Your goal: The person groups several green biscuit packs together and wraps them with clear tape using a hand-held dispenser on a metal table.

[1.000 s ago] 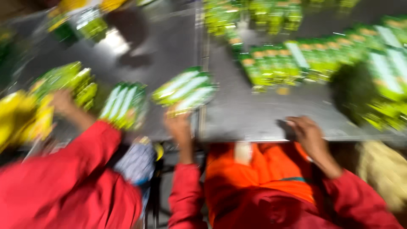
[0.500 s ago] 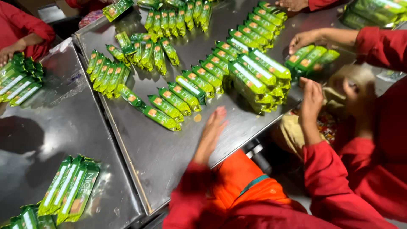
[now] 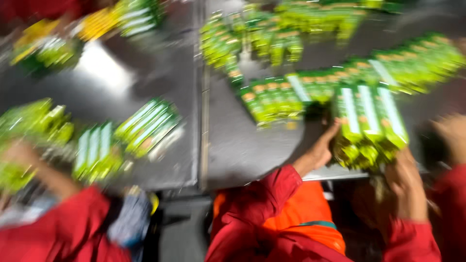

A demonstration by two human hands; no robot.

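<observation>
Both hands (image 3: 359,160) grip green packets (image 3: 371,121) (blurred) — metal table (image 3: 242,145).

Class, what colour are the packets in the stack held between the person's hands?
Green packets, some with a white stripe; seen in the head view.

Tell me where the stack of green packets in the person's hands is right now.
The stack of green packets sits right of centre at the metal table's near edge, between the left hand and right hand.

whole view: motion-blurred | green packets (image 3: 369,121): print unreadable, lower ends smeared | right hand (image 3: 405,182): fingers indistinct (grip unclear) | left hand (image 3: 323,148): fingertips hidden behind packets | co-worker's hand (image 3: 19,155): blurred, sleeve cut off at bottom edge
</observation>
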